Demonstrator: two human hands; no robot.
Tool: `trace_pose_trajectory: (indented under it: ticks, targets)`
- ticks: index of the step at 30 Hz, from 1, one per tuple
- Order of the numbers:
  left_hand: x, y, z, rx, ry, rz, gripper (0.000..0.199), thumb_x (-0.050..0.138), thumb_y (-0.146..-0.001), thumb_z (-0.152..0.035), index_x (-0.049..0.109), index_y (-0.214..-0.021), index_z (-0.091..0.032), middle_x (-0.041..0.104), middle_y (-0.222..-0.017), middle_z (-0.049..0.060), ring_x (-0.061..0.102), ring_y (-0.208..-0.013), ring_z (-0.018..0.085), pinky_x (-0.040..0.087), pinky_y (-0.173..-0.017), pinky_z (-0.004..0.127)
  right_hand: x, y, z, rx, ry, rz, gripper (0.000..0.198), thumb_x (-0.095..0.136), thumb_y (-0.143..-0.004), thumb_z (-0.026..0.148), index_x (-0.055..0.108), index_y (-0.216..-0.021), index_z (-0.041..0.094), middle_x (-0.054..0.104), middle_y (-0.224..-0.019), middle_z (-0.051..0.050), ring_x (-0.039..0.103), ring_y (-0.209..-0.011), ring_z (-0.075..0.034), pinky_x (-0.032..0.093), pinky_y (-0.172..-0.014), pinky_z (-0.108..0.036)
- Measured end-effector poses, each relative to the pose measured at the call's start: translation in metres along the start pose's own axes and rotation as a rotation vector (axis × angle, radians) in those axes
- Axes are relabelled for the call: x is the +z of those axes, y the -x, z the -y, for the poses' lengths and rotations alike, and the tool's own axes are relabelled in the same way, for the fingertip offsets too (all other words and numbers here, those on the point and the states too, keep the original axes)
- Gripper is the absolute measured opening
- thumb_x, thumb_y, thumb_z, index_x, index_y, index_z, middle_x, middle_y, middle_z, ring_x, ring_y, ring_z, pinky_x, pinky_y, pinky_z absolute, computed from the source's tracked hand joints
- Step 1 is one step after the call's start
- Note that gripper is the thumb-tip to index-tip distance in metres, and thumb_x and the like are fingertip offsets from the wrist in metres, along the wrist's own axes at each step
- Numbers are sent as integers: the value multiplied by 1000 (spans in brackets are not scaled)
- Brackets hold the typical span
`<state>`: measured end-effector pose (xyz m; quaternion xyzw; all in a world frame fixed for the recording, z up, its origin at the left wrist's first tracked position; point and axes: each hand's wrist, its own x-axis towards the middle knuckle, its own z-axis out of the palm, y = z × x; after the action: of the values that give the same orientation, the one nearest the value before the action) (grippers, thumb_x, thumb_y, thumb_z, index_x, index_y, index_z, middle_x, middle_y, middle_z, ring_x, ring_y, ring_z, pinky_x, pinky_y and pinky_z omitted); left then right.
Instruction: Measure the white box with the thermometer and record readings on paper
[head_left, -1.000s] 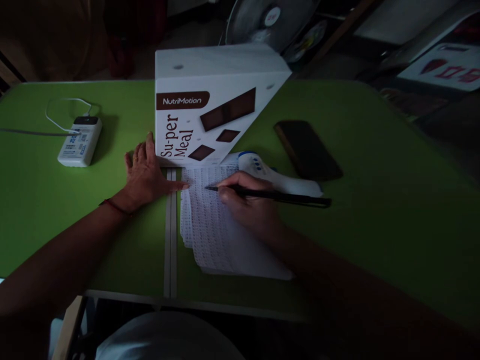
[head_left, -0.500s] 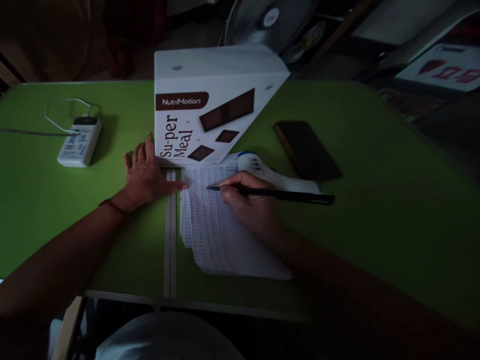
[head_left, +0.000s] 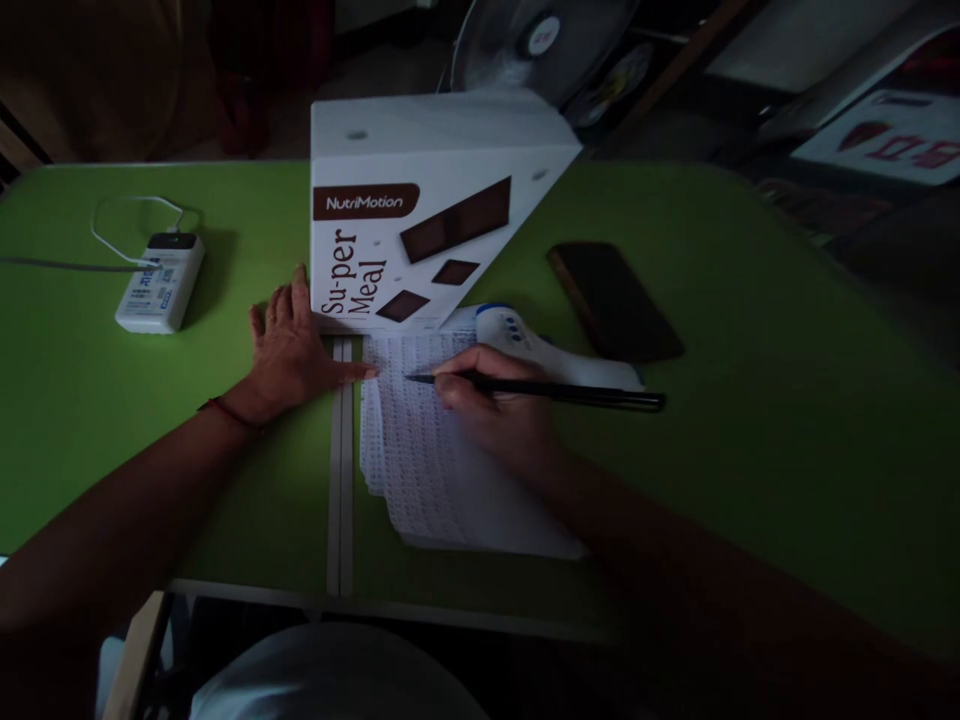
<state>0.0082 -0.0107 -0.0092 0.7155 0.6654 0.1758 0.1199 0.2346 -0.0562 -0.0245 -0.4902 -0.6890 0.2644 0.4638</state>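
Sheets of paper (head_left: 427, 480) covered in rows of small handwriting lie on the green table, their far end at the foot of a white box (head_left: 450, 180) marked NutriMotion. My right hand (head_left: 499, 405) grips a black pen (head_left: 577, 393), its tip on or just above the writing near the sheet's upper left. Spread flat, my left hand (head_left: 289, 345) rests on the table left of the box, its thumb reaching to the paper's left edge. Beyond my right hand lies a white handheld device with blue buttons (head_left: 517, 335), partly hidden by the hand.
A dark phone (head_left: 615, 300) lies to the right of the box. At the left is a white power bank (head_left: 161, 285) with cables attached. A fan (head_left: 540, 45) stands behind the green table (head_left: 787, 400), and a grey strip (head_left: 340, 480) crosses the tabletop.
The pen tip and my right hand have shifted slightly left across the paper. My left hand stays in the same place.
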Motion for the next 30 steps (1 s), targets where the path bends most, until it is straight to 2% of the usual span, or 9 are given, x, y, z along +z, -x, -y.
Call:
trace_pose_trajectory:
  ticks: [7, 14, 21, 24, 30]
  targets:
    - [-1, 0, -2, -16, -44, 18, 146, 88, -45, -80, 26, -159, -13, 39, -159, 28, 30, -152, 51, 13, -129, 63, 2, -1, 2, -23, -12, 18, 6, 62, -75, 24, 63, -70, 27, 66, -59, 3, 56, -50, -15, 47, -48, -28]
    - [-3, 1, -4, -25, -53, 17, 139, 90, -48, -75, 31, -157, -13, 41, -158, 27, 33, -151, 49, 14, -129, 62, 0, -1, 1, -21, 16, 34, 8, 62, -75, 23, 61, -67, 27, 63, -57, 3, 55, -50, -15, 46, -49, -29]
    - [-4, 1, -5, -36, -30, 24, 145, 90, -44, -76, 30, -157, -8, 40, -159, 29, 33, -150, 48, 13, -130, 62, 1, 0, -1, -33, 4, 7, 9, 61, -75, 20, 60, -70, 27, 63, -58, 4, 57, -51, -16, 47, -49, -30]
    - [-5, 1, -5, -35, -21, 22, 141, 91, -46, -73, 31, -158, -11, 40, -160, 27, 33, -150, 48, 14, -130, 62, 0, 0, 0, -21, -2, 31, 8, 60, -74, 21, 60, -69, 27, 63, -57, 4, 55, -49, -16, 45, -47, -29]
    - [-5, 1, -6, -36, -8, 27, 144, 90, -44, -75, 29, -159, -11, 38, -162, 26, 30, -152, 48, 12, -130, 63, 1, -1, 2, -4, 21, -18, 8, 60, -73, 23, 59, -66, 27, 64, -57, 3, 56, -50, -16, 46, -48, -30]
